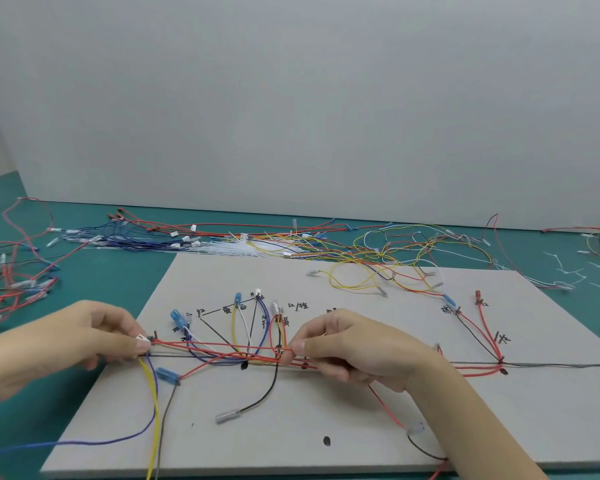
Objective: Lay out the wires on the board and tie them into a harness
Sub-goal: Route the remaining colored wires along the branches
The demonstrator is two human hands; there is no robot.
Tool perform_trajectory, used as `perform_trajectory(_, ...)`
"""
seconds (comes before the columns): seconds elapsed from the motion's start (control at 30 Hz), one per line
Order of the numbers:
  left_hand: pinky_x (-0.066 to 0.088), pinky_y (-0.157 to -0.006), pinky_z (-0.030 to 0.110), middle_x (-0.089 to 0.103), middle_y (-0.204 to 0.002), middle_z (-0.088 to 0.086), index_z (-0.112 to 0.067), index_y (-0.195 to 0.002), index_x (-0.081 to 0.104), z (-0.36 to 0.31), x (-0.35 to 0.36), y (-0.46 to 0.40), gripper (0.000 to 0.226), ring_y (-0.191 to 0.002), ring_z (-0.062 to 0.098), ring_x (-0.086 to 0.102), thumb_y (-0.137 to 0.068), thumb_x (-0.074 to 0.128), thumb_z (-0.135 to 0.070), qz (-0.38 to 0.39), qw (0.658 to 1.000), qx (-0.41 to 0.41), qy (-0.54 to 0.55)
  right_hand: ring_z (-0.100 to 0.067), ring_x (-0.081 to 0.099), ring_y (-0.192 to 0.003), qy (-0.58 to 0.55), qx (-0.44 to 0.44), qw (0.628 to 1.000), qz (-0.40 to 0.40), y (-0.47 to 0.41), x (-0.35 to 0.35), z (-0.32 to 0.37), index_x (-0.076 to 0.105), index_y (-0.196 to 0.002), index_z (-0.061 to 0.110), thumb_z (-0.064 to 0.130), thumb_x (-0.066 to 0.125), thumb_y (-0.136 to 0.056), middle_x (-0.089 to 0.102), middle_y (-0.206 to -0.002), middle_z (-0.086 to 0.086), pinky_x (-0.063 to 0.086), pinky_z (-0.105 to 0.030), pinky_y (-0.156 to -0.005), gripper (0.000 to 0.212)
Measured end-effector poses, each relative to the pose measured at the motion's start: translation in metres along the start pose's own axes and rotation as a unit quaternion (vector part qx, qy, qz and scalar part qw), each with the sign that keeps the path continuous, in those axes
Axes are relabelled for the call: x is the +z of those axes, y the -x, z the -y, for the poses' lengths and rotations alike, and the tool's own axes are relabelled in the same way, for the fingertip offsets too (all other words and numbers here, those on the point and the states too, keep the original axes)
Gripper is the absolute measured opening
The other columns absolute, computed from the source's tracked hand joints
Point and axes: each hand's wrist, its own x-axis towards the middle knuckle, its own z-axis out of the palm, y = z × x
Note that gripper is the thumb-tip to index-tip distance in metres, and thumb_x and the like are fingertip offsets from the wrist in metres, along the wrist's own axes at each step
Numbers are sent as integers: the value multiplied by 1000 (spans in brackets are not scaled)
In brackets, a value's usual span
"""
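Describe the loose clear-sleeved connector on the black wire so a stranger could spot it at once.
Start at the grey board and look at its near half, between the two hands. The clear-sleeved connector lies there alone, ending a curved black wire; neighbouring connectors are blue-sleeved.

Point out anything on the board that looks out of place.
A tangle of yellow wires sprawls over the board's far edge, unrouted. A black wire with a clear terminal dangles loose below the main run, and a blue wire trails off the near-left edge.
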Motion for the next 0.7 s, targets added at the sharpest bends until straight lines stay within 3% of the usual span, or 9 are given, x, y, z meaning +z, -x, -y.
perform_trajectory(0.2,39,-45,21,69,-67,5,-21,-83,74,-1,2,1,78,-49,8,53,-25,87,-72,5,1000,7,-1,-11,22,-35,3,19,1000,-20,-1,0,-2,68,-98,8,26,55,-96,44,-45,2,16,-16,-34,22)
perform_trajectory(0.3,38,-47,20,72,-72,4,-21,-76,72,1,2,2,72,-49,6,51,-31,84,-76,-2,1000,29,-5,-10,30,-37,33,39,997,-56,0,-2,-4,71,-84,17,28,61,-93,46,-49,4,21,-18,-37,18)
perform_trajectory(0.4,38,-50,18,72,-73,-3,-24,-75,74,3,2,3,70,-49,1,52,-34,78,-81,-31,996,68,-38,-12,35,-40,73,56,989,-114,7,-14,-5,71,-74,20,33,67,-88,45,-51,5,24,-23,-41,20)
perform_trajectory(0.57,43,-50,11,66,-66,-6,-31,-86,74,-1,4,2,73,-49,3,51,-27,84,-74,-79,984,160,-20,-9,35,-39,44,56,994,-88,22,-35,1,75,-83,20,26,63,-91,45,-56,4,22,-19,-37,15)
perform_trajectory(0.7,50,-60,10,73,-76,-6,-36,-87,76,-13,11,11,32,-66,6,67,-58,86,-45,-64,973,209,-79,-11,28,-41,63,49,994,-80,25,-35,2,75,-86,15,25,62,-92,37,-53,4,20,-19,-37,17)
